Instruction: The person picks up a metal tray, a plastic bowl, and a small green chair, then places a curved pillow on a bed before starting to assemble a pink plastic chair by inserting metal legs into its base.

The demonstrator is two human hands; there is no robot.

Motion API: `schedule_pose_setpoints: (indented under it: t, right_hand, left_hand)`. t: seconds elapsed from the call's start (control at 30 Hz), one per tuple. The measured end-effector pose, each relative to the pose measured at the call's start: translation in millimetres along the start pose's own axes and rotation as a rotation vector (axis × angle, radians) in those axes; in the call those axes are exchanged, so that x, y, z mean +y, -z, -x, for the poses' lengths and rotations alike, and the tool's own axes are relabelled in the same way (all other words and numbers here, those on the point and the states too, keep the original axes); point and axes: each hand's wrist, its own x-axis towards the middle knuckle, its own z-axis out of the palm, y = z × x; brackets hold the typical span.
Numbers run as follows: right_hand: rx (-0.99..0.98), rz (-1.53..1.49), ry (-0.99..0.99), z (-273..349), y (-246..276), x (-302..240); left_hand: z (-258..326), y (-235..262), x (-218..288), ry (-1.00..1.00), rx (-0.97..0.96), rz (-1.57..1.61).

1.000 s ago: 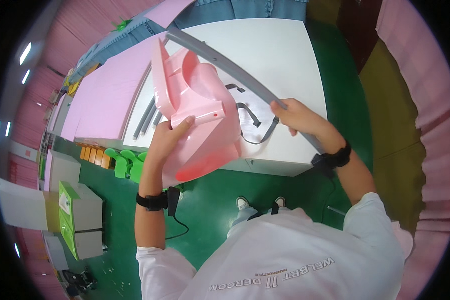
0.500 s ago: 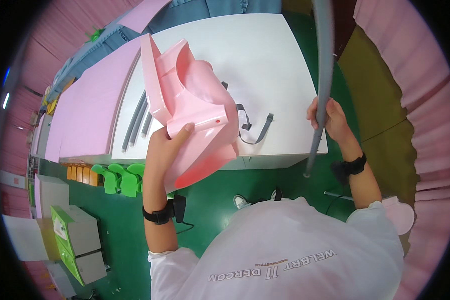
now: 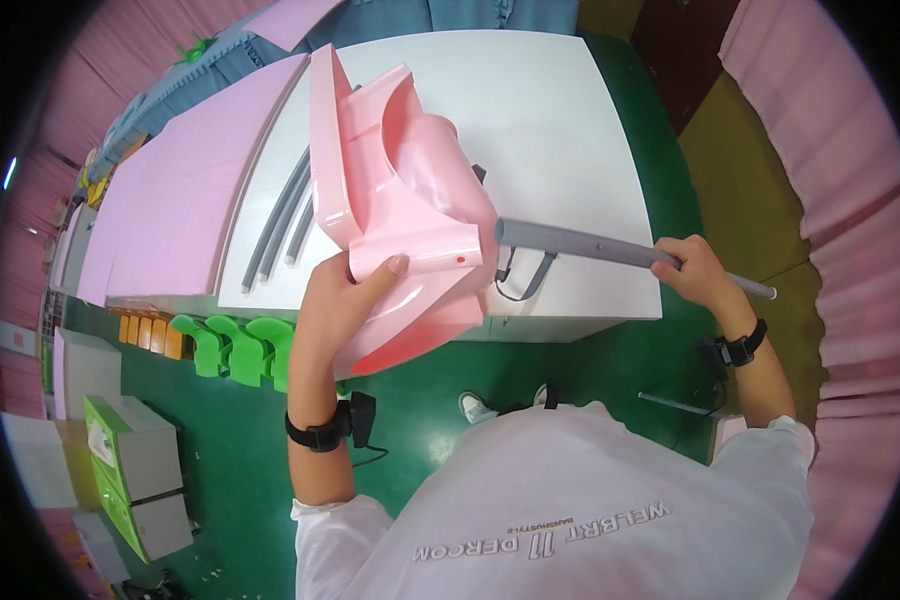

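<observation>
A pink plastic child's chair seat (image 3: 420, 195) is tilted on its side over the near edge of the white table (image 3: 560, 120). My left hand (image 3: 335, 295) grips it at the near left, thumb lying along a rounded sleeve that has a small red dot. My right hand (image 3: 698, 272) is closed around a grey tube (image 3: 590, 244), held almost level above the table's right side. The tube's wide left end is close to the sleeve's right end; whether they touch I cannot tell. A dark strap (image 3: 537, 278) with a buckle hangs below the tube, partly hidden.
More grey tubes (image 3: 278, 222) lie on the table left of the seat, beside a pink tabletop (image 3: 185, 180). Small green chairs (image 3: 252, 350) stand under the near left edge. Another thin tube (image 3: 675, 403) is low at the right, near the floor. A pink curtain (image 3: 810, 150) hangs at the right.
My right hand has swung the tube from upright to nearly level, its wide end now pointing left at the seat. The seat has shifted slightly to the right in view, still in my left hand.
</observation>
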Motion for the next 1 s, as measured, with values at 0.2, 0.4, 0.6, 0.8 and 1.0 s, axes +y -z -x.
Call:
schedule_pose_setpoints:
  t: [0.2,0.4,0.6,0.8,1.0]
  right_hand:
    - [-0.096,0.028,0.016,-8.1,0.3,-11.3]
    - [0.024,0.175,0.193,-14.7,-0.2,-17.0]
    - [0.065,0.389,0.276,-23.2,26.8,-31.3]
    - [0.134,0.549,0.355,-21.2,51.1,-39.0]
    - [0.130,0.576,0.345,-18.7,51.7,-45.3]
  left_hand:
    - [3.2,-0.9,-5.9,-0.045,0.038,0.027]
    - [2.3,1.1,-5.3,-0.048,0.014,-0.011]
    - [3.1,2.0,-5.8,-0.063,0.013,-0.041]
    - [2.4,-3.7,9.6,-0.056,-0.014,-0.097]
    - [-0.4,-12.6,11.6,-0.059,0.006,-0.077]
